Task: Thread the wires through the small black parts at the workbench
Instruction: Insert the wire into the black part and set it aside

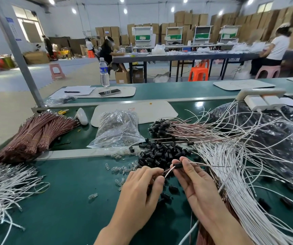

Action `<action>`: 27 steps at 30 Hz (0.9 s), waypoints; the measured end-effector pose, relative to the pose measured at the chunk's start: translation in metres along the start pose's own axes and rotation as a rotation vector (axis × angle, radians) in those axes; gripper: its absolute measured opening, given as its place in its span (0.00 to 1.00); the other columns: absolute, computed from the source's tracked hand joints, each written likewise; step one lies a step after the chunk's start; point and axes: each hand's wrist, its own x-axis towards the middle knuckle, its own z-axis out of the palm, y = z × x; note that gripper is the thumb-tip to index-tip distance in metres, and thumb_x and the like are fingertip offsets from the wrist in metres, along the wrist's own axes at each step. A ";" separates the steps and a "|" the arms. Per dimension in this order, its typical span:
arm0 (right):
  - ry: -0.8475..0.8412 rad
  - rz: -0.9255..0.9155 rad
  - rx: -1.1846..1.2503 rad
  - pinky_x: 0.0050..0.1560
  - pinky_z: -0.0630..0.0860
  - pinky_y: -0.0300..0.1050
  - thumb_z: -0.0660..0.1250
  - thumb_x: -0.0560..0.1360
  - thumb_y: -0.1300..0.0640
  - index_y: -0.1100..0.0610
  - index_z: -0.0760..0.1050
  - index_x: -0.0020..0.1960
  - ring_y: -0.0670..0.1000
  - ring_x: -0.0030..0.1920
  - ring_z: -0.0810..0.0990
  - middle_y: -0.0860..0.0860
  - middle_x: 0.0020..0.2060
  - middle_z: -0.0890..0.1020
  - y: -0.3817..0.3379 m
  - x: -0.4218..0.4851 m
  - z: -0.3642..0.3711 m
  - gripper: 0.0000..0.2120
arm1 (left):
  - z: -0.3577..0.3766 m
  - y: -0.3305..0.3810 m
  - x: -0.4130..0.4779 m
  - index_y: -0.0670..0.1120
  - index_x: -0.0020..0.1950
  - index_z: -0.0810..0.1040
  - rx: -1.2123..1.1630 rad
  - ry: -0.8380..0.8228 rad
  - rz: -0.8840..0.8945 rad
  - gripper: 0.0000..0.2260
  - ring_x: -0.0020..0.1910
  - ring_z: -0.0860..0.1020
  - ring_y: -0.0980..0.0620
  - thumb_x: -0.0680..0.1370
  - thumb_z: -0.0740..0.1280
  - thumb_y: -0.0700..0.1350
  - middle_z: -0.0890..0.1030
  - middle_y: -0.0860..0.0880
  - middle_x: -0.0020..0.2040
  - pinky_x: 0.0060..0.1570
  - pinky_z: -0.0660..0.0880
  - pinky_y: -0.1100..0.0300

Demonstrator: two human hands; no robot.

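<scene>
My right hand (193, 181) pinches a small black part (178, 165) between thumb and fingertips above the green bench. A white wire and a copper wire (169, 171) run out of that part's left end to my left hand (142, 184), whose thumb and forefinger grip their ends. Just behind my hands lies a heap of loose black parts (161, 152). Finished copper wires carrying black parts (161, 127) fan out further back. A thick sheaf of white wires (248, 183) spreads to the right of my right hand.
Bundled copper wires (36, 137) lie at the left, loose white wires (4, 183) at the near left. A clear bag of small bulbs (117, 129) stands behind the heap; loose bulbs (119, 168) scatter near my left hand. A power strip (260, 97) and a big plastic bag sit at the right.
</scene>
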 end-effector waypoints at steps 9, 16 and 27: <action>0.031 -0.037 -0.073 0.42 0.83 0.38 0.71 0.70 0.60 0.64 0.84 0.47 0.53 0.47 0.87 0.63 0.48 0.86 0.005 0.000 0.002 0.09 | 0.010 -0.006 0.002 0.51 0.53 0.80 0.236 0.057 0.143 0.08 0.41 0.75 0.59 0.82 0.63 0.52 0.80 0.59 0.43 0.44 0.70 0.62; 0.055 -0.093 -0.194 0.44 0.82 0.36 0.72 0.71 0.57 0.57 0.88 0.41 0.50 0.47 0.87 0.59 0.45 0.87 0.008 0.000 0.000 0.07 | 0.010 -0.004 0.002 0.51 0.56 0.81 0.304 0.033 0.149 0.09 0.40 0.76 0.59 0.81 0.63 0.51 0.80 0.58 0.42 0.40 0.71 0.64; 0.072 -0.165 -0.386 0.42 0.83 0.39 0.71 0.71 0.51 0.62 0.81 0.53 0.54 0.45 0.88 0.57 0.45 0.87 0.010 -0.002 0.003 0.16 | 0.005 0.006 0.002 0.52 0.57 0.79 0.216 -0.034 0.010 0.12 0.34 0.77 0.56 0.83 0.57 0.52 0.81 0.57 0.37 0.34 0.75 0.59</action>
